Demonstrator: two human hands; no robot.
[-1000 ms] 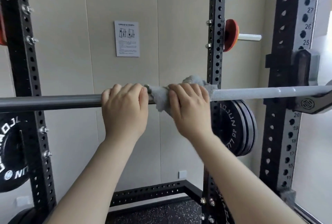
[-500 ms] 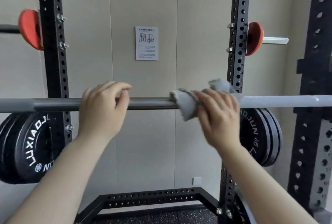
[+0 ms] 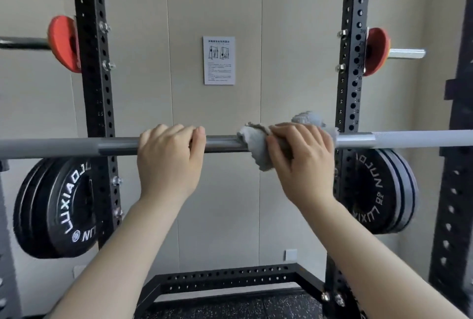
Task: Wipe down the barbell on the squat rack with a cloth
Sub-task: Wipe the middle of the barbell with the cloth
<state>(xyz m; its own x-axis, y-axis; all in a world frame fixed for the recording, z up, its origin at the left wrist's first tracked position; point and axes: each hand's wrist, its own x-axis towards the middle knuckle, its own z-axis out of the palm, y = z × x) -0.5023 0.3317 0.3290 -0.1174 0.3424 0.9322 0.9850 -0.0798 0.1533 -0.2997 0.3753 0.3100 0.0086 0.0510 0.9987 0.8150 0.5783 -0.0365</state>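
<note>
Barbell point(image 3: 225, 144) level across the rack, left hand point(image 3: 169, 162) now curled round bare steel, right hand point(image 3: 304, 162) gripping grey cloth point(image 3: 252, 148) wrapped on the bar, a clear stretch between them, long free bar outward both ways.

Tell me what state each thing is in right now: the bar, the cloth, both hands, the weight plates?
barbell: horizontal across the rack.
cloth: bunched, wrapped round the barbell.
right hand: grips the cloth.
left hand: grips the bare barbell.
weight plates: hung on the rack posts, off the barbell.
</note>
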